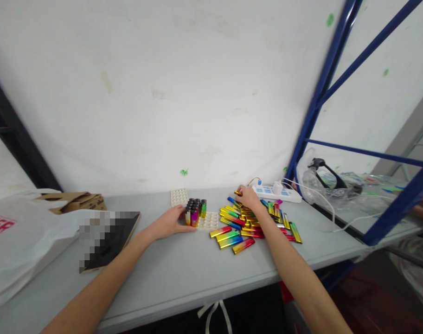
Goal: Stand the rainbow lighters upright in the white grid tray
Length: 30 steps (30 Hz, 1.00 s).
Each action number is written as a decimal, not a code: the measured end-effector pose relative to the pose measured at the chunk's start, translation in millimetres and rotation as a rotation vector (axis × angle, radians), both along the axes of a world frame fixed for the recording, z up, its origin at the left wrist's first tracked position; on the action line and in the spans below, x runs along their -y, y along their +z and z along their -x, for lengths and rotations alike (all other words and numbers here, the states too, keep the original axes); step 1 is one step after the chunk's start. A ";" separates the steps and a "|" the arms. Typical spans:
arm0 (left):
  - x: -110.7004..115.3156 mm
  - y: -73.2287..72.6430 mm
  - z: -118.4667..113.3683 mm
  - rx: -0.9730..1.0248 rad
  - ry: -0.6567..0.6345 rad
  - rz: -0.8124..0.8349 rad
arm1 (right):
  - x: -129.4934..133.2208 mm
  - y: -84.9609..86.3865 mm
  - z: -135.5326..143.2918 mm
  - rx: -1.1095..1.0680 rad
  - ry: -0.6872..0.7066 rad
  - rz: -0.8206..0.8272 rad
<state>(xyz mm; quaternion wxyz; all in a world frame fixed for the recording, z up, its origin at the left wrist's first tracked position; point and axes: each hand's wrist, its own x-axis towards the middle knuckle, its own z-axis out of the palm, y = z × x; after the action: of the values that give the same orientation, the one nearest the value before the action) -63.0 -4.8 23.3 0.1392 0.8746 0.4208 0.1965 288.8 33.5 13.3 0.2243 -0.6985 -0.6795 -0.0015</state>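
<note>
Several upright lighters [196,211] with black tops and shiny coloured bodies stand together on the left of a pale tray with round holes [209,221]. My left hand [173,222] curves round their left side, thumb in front and fingers behind. At the back of a loose pile of shiny gold, red, green and blue lighters [237,222], my right hand [248,197] pinches one small gold-and-dark lighter [238,193]. Its far end is hidden by my fingers. Whether the lying pieces have tops is hard to make out.
A second pale holed tray [179,197] lies near the wall. Behind the pile is a white power strip [277,192] with cables. Blue rack posts [323,93] stand right, near a plastic-wrapped black item [328,176]. Left are a white bag [20,241], cardboard [79,202] and a dark flat panel [110,241].
</note>
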 end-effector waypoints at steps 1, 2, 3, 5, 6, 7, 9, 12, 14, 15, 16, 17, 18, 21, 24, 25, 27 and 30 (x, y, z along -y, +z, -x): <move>-0.2 -0.2 0.0 0.004 -0.003 0.000 | 0.3 1.7 1.2 -0.039 0.014 -0.022; -0.6 -0.5 0.2 0.009 -0.004 -0.001 | 0.9 3.6 2.6 -0.080 0.034 -0.049; -1.0 -0.9 0.3 0.014 -0.006 -0.001 | 1.7 5.6 4.2 -0.120 0.058 -0.084; -2.0 -1.8 0.7 0.024 -0.009 0.001 | 4.5 10.0 8.2 -0.211 0.121 -0.160; -2.3 -2.2 0.9 0.024 -0.010 0.002 | 6.5 12.4 11.0 -0.269 0.162 -0.190; -2.6 -2.4 1.0 0.022 -0.009 0.003 | 8.8 14.7 14.3 -0.321 0.200 -0.213; -2.7 -2.8 1.2 0.012 -0.003 0.002 | 13.7 18.7 22.8 -0.376 0.253 -0.245; -2.4 -3.2 1.3 -0.001 0.002 0.000 | 19.8 21.5 39.0 -0.387 0.305 -0.286; -2.1 -3.4 1.4 0.005 -0.006 0.005 | 22.2 20.7 50.6 -0.448 0.360 -0.279; -2.0 -3.5 1.4 0.012 -0.012 0.009 | 23.1 19.6 56.1 -0.500 0.380 -0.266; -1.9 -3.6 1.4 0.020 -0.016 0.011 | 23.9 18.4 61.4 -0.560 0.385 -0.249; -1.8 -3.6 1.4 0.025 -0.019 0.013 | 24.7 17.1 66.4 -0.626 0.371 -0.225; -1.7 -3.4 1.3 0.026 -0.021 0.012 | 25.6 15.9 70.9 -0.689 0.351 -0.194; -1.2 -2.5 1.1 0.013 -0.023 0.012 | 29.8 14.4 81.5 -0.813 0.369 -0.143; -0.4 -1.4 0.7 0.004 -0.016 0.016 | 36.2 16.1 88.9 -0.873 0.534 -0.173; -0.3 -1.2 0.6 0.004 -0.015 0.016 | 38.5 17.0 91.1 -0.904 0.589 -0.156; -0.3 -1.2 0.5 0.010 -0.017 0.013 | 43.0 18.3 95.4 -0.983 0.661 -0.073; -0.8 -2.2 0.9 0.024 -0.023 0.011 | 47.5 18.5 101.1 -1.068 0.640 0.048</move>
<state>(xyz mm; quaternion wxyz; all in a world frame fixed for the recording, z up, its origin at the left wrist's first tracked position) -63.9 -4.0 21.1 0.1512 0.8763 0.4100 0.2030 187.7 -14.0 31.8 0.5067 -0.3695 -0.6490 0.4307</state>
